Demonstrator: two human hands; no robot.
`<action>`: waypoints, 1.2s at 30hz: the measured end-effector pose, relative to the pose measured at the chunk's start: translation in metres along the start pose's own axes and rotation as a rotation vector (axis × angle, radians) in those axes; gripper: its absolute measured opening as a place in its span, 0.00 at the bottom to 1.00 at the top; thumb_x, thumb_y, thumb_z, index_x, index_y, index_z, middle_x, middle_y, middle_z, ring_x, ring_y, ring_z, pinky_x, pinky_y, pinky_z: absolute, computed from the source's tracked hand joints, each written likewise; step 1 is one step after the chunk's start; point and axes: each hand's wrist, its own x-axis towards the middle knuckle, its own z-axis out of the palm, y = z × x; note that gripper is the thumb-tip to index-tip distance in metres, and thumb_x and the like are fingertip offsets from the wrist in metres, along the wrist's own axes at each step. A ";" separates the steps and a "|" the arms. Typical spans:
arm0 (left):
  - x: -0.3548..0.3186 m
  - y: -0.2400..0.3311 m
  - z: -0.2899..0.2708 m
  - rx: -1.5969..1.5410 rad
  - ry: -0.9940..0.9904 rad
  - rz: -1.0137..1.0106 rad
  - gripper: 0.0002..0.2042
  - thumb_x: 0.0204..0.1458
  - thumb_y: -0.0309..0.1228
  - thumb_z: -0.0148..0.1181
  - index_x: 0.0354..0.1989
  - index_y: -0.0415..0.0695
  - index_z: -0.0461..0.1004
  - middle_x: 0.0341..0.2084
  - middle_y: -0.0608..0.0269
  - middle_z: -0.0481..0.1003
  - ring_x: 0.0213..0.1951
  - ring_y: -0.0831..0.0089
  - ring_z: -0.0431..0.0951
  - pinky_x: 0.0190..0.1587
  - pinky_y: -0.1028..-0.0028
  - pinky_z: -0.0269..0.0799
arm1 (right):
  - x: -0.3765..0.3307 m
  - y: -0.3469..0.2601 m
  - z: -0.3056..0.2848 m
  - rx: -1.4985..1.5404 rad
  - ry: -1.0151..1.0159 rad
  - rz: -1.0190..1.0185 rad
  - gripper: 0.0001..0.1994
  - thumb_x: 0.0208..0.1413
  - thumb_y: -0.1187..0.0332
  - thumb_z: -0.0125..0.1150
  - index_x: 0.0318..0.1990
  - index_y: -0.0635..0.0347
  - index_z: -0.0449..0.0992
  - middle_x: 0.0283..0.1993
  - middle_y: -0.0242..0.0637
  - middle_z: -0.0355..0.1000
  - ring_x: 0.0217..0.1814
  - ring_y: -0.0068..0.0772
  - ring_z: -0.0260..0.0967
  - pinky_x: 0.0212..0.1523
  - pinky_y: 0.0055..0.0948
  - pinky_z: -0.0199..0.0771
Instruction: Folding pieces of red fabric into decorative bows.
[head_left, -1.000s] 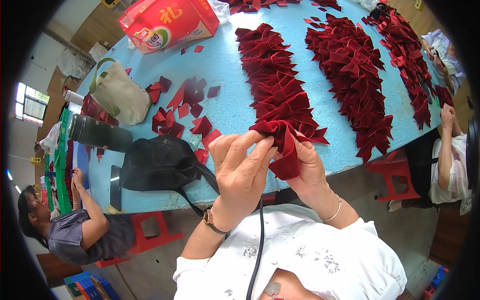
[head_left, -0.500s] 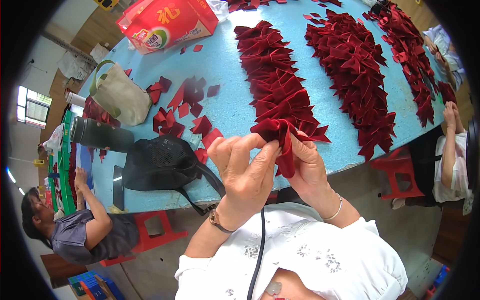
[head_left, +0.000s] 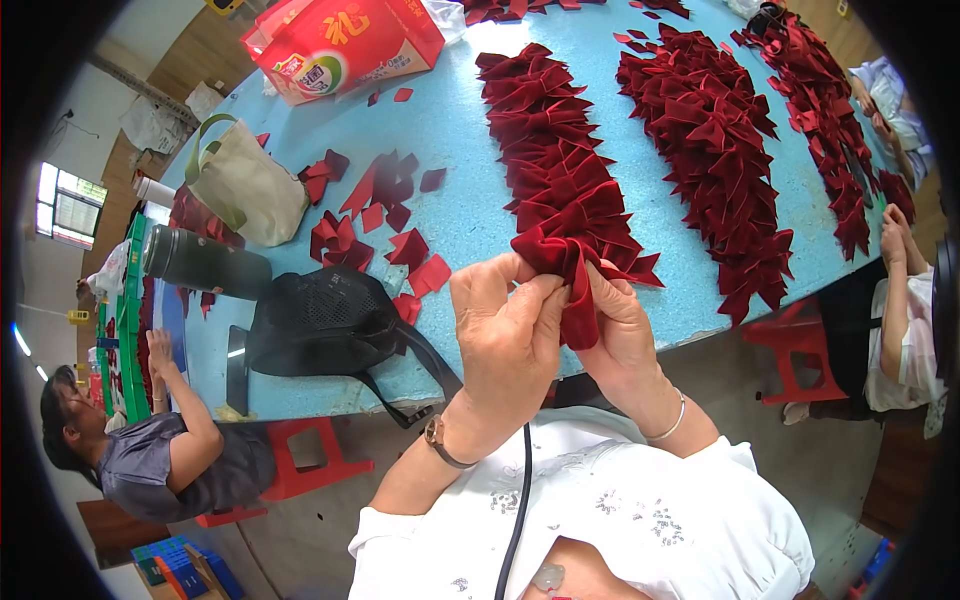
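A dark red velvet bow [head_left: 578, 312] is held between my two hands just past the table's near edge. My left hand [head_left: 510, 325], with a watch on its wrist, pinches the folds at the bow's middle. My right hand [head_left: 622, 335], a bracelet at its wrist, grips the other side with thumb and fingers. One tail hangs down between the hands; the fingertips partly hide the middle. Right behind them, a long row of overlapping red velvet bows [head_left: 555, 150] runs away across the blue table [head_left: 450, 220].
More bow rows lie to the right: a wide one [head_left: 710, 150] and a farther one [head_left: 820, 130]. On the left are a black bag [head_left: 320, 320], a dark bottle [head_left: 205, 262], a cloth bag [head_left: 250, 185], a red gift bag [head_left: 345, 50] and loose velvet pieces [head_left: 340, 240]. Other people sit at both sides.
My left fingers have closed in more tightly around the bow's middle, and the left hand has shifted slightly right. The view has moved a little. The right hand keeps its grip.
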 end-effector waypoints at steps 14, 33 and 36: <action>-0.002 -0.006 0.000 -0.080 0.089 0.123 0.11 0.41 0.20 0.64 0.35 0.38 0.76 0.30 0.60 0.74 0.33 0.65 0.70 0.38 0.70 0.63 | -0.003 0.002 0.007 -0.067 -0.002 -0.018 0.11 0.58 0.69 0.57 0.46 0.59 0.74 0.43 0.32 0.75 0.46 0.24 0.71 0.49 0.25 0.71; -0.002 -0.006 0.003 -0.126 -0.026 -0.047 0.10 0.44 0.19 0.60 0.37 0.40 0.73 0.27 0.63 0.75 0.31 0.67 0.70 0.41 0.69 0.59 | -0.002 0.004 0.007 -0.125 0.097 -0.082 0.07 0.54 0.74 0.61 0.40 0.60 0.76 0.37 0.32 0.76 0.38 0.20 0.72 0.40 0.19 0.72; -0.001 -0.003 0.007 -0.085 0.037 0.001 0.12 0.45 0.19 0.60 0.39 0.39 0.72 0.27 0.64 0.74 0.31 0.68 0.70 0.41 0.69 0.60 | 0.000 0.003 0.008 -0.097 0.081 -0.033 0.08 0.57 0.70 0.57 0.42 0.60 0.76 0.41 0.34 0.75 0.40 0.25 0.73 0.43 0.24 0.74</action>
